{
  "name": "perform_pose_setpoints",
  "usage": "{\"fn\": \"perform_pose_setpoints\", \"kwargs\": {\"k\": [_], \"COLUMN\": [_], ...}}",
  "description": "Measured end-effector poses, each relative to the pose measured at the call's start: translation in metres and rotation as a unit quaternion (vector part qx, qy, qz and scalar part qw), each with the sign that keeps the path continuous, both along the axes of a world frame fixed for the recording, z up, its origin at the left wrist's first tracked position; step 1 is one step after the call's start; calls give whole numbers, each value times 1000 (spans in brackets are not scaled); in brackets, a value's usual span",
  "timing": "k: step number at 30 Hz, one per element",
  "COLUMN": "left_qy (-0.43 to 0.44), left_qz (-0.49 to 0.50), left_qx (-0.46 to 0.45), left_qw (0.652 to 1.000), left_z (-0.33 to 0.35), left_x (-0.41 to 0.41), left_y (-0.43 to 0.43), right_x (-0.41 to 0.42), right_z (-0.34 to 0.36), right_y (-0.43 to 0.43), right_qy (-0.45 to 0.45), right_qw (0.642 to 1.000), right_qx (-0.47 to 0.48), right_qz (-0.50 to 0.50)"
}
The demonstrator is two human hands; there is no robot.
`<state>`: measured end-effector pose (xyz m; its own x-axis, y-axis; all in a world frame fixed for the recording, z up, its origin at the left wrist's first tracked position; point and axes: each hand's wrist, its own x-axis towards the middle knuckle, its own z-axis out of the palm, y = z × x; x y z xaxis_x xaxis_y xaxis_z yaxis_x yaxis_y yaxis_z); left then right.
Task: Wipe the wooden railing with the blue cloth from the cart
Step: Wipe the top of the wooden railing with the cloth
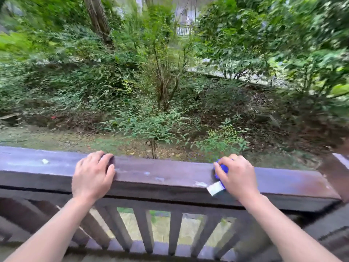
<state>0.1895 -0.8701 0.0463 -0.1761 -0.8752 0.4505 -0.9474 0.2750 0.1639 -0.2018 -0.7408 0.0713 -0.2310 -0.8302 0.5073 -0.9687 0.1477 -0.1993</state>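
The dark brown wooden railing (170, 174) runs across the lower half of the view, its flat top rail bearing a few pale specks. My left hand (92, 176) rests on the rail left of centre, fingers curled over its far edge, holding nothing. My right hand (236, 176) presses the bunched blue cloth (221, 169) onto the rail to the right. Most of the cloth is hidden under the palm. A white tag (215, 188) sticks out below the thumb side.
Vertical balusters (175, 233) stand under the rail. A thicker post (338, 174) meets the rail at the far right. Beyond lie a slope of shrubs, a thin tree (164, 91) and a distant white fence (183, 31). The cart is not in view.
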Motion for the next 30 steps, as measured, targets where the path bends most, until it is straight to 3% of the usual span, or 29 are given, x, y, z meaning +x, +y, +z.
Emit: {"fn": "perform_pose_setpoints", "kwargs": {"k": [2, 5, 7, 11, 13, 15, 20, 22, 25, 30], "left_qy": [-1, 16, 25, 31, 30, 34, 45, 45, 47, 50], "left_qz": [-11, -11, -8, -10, -10, -11, -4, -3, -1, 3], "left_qx": [-11, -6, 0, -3, -11, -21, -41, -42, -50, -69], "left_qw": [1000, 1000, 1000, 999, 999, 999, 998, 998, 998, 996], "left_z": [-1, -3, -4, -6, -6, -6, -7, -7, -8, -11], "left_x": [3, 3, 4, 4, 3, 3, 0, 0, -1, -2], "left_y": [-3, -2, -2, -2, -2, -1, 0, 0, -1, -1], "right_x": [-5, -9, -9, -12, -18, -13, 1, -17, -40, -39], "right_z": [18, 28, 21, -6, -11, -13, -8, 7, 18, 21], "right_y": [-20, -24, -16, 14, 26, 31, 22, 15, 16, 14], "right_qy": [-91, -189, -160, -86, -52, -73, -74, -162, -326, -247], "right_qw": [992, 970, 977, 995, 997, 995, 993, 981, 932, 939], "right_qx": [7, -108, -124, -38, -26, -32, -25, -4, 67, 104], "right_qz": [-85, -107, -71, -11, -42, -65, 86, 105, 145, 216]}}
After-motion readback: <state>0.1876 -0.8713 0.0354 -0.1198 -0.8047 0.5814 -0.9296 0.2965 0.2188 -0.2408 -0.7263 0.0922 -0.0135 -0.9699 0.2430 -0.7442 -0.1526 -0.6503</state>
